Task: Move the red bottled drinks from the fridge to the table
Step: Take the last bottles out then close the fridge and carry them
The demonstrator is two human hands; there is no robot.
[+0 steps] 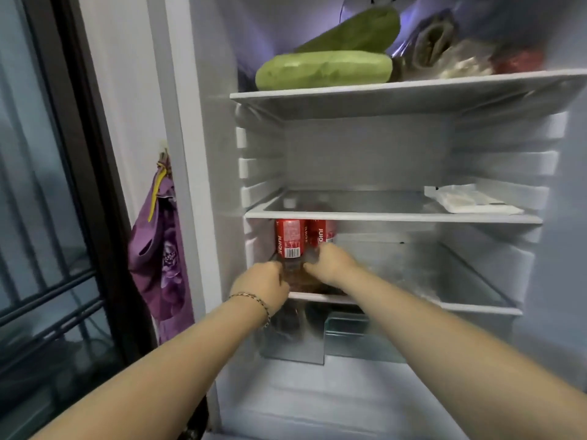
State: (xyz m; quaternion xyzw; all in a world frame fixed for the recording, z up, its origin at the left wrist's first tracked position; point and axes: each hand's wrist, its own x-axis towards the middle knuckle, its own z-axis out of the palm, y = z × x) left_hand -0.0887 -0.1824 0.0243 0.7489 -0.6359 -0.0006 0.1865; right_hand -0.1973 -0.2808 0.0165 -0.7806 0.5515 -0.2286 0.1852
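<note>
Two bottled drinks with red labels stand side by side at the left of the fridge's lower glass shelf (460, 308). The left bottle (289, 238) shows a barcode on its label; the right bottle (321, 233) stands just behind and beside it. My left hand (263, 282), with a chain bracelet at the wrist, wraps around the left bottle's lower body. My right hand (330, 263) closes around the base of the right bottle. The bottle tops are hidden behind the middle shelf's edge (394, 216). No table is in view.
The top shelf (397, 90) carries two green gourds (324, 69) and bagged food. A flat white packet (470, 201) lies on the middle shelf at the right. A purple bag (158, 258) hangs on the wall left of the fridge, beside a dark-framed glass door (47, 217). Clear drawers (349, 338) sit below.
</note>
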